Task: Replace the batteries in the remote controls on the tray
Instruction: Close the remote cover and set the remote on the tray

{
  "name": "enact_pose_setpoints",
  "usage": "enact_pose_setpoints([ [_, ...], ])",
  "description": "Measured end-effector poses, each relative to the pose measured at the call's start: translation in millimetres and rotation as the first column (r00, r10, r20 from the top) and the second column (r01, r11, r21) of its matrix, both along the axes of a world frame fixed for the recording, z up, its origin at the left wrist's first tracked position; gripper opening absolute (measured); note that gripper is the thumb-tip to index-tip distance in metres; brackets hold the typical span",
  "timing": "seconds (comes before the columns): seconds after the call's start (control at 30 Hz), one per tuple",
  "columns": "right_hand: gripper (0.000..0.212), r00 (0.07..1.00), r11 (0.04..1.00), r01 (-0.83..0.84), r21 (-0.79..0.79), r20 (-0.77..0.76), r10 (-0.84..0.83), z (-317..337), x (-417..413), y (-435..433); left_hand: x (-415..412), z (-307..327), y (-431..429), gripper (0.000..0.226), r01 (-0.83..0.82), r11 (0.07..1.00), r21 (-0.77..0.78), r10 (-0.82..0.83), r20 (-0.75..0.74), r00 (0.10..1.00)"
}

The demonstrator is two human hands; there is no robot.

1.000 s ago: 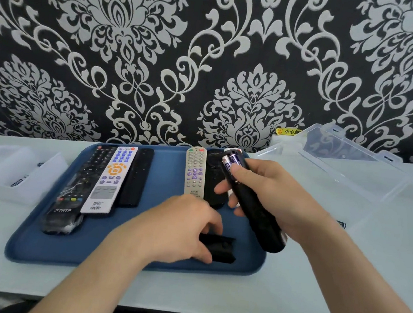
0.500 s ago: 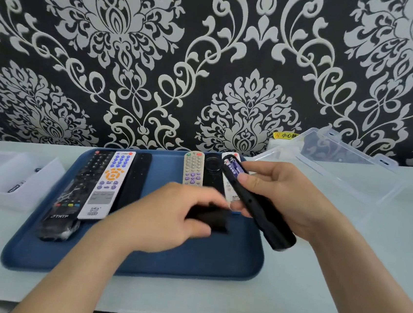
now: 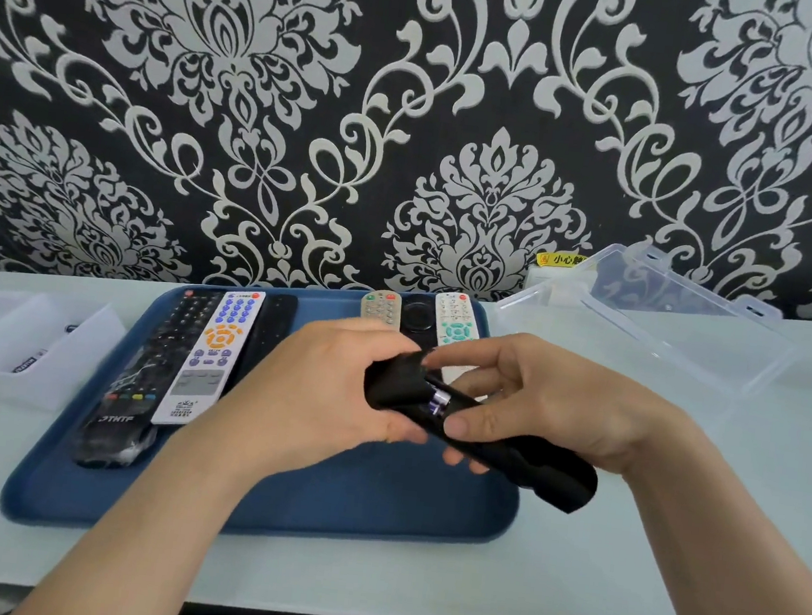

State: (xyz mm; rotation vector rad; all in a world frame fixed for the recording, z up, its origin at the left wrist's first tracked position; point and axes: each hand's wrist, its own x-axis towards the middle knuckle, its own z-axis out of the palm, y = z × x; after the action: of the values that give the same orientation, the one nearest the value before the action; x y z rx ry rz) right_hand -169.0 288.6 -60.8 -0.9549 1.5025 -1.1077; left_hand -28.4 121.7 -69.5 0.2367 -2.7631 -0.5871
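Holding a black remote (image 3: 527,465) just above the near right part of the blue tray (image 3: 372,514), the right hand (image 3: 549,402) has thumb and fingers curled round its body. The remote lies back side up and slants, so its rear end reaches out past the tray's right edge. The left hand (image 3: 329,399), over the tray's middle, grasps a black battery cover (image 3: 396,379) in curled fingers and sets it against the remote's open end. The cover sits only partly over the compartment, and the batteries (image 3: 439,401) (silver caps, purple jackets) show in the gap. Whether the cover has caught in its slot cannot be told.

On the tray's left part three remotes lie side by side: a wrapped black remote (image 3: 135,389) in clear film, a white remote (image 3: 211,357) with an orange pad, and a plain black remote (image 3: 275,313). Along the tray's far edge lie a grey remote (image 3: 381,307), a round black object (image 3: 415,316) and a teal-buttoned remote (image 3: 454,325), their near ends hidden behind the hands.

Beyond the tray's far right corner a clear plastic box (image 3: 643,322) stands open. Left of the tray sits a white container (image 3: 14,341). The tray rests on a pale table (image 3: 414,588), with a patterned wall (image 3: 266,92) behind it.
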Motion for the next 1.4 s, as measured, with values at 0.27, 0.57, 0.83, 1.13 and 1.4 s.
enact_pose_setpoints([
  [0.27,0.038,0.875,0.871,0.465,-0.161,0.236,-0.423,-1,-14,-1,4,6,-7,0.036,-0.232,0.972,0.04,0.231,0.042,0.972],
  [0.57,0.015,0.809,0.77,0.585,-0.255,0.254,-0.531,-5,6,-20,-3,3,1,0.061,-0.233,0.967,-0.1,0.244,0.106,0.964],
  [0.83,0.013,0.86,0.811,0.497,-0.308,0.054,-0.507,-4,13,-22,-4,3,9,0.078,-0.203,0.9,-0.385,0.276,0.144,0.95],
  [1.13,0.011,0.893,0.842,0.429,-0.328,0.016,-0.449,-18,17,-31,-10,6,30,0.078,-0.212,0.826,-0.523,0.339,0.16,0.927],
  [1.4,0.022,0.895,0.86,0.447,-0.245,0.131,-0.427,-17,15,-29,-7,3,23,0.06,-0.088,0.992,-0.088,0.101,0.15,0.984],
])
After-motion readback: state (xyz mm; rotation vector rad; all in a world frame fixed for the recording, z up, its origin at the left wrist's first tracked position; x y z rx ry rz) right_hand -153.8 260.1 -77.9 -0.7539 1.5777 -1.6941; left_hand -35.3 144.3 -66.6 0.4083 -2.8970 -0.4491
